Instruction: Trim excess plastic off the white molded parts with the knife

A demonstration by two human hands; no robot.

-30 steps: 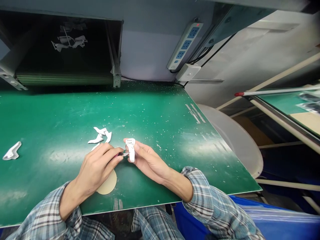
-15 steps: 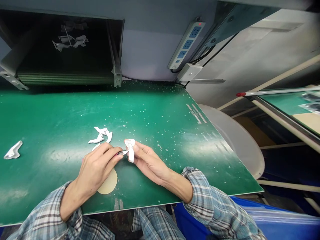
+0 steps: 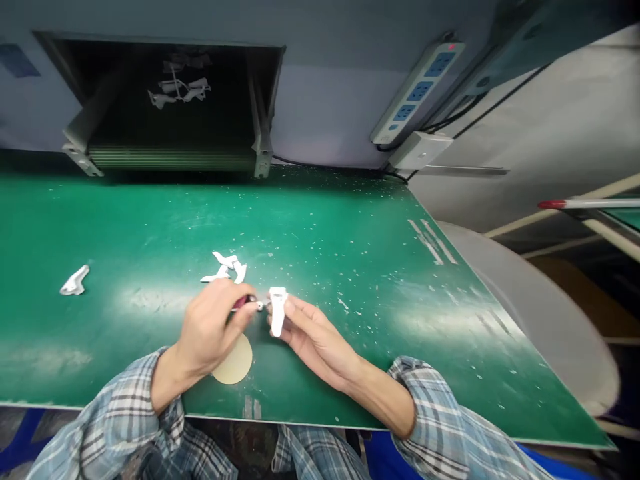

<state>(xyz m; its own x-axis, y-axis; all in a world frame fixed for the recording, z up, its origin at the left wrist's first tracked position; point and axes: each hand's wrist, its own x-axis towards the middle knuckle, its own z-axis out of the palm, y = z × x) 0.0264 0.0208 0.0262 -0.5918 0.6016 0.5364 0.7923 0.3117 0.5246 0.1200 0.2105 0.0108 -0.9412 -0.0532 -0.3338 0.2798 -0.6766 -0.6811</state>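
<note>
My right hand [image 3: 317, 333] pinches a white plastic part [image 3: 279, 311] upright between thumb and fingers. My left hand [image 3: 213, 325] is closed around a small red-handled tool [image 3: 245, 301], mostly hidden by the fingers, so its exact kind does not show. Near the left thumb tip is a small white piece [image 3: 259, 306], close to the part's left side. Just beyond the left hand, several similar white plastic parts [image 3: 227, 267] lie in a loose group on the green table [image 3: 320, 227]. Partly under the left wrist lies a round beige disc [image 3: 235, 363].
Another white part [image 3: 75, 281] lies alone at the left. Behind the table, a conveyor [image 3: 173, 157] opening holds white molded pieces [image 3: 180, 90]. A power strip [image 3: 417, 93] is on the panel. A pale round surface [image 3: 540, 313] adjoins the table's right edge.
The view has swung left, shifting everything rightward. The white part in my right hand has turned to show a broader face. My left hand has tilted, and its tool sits slightly farther from the part.
</note>
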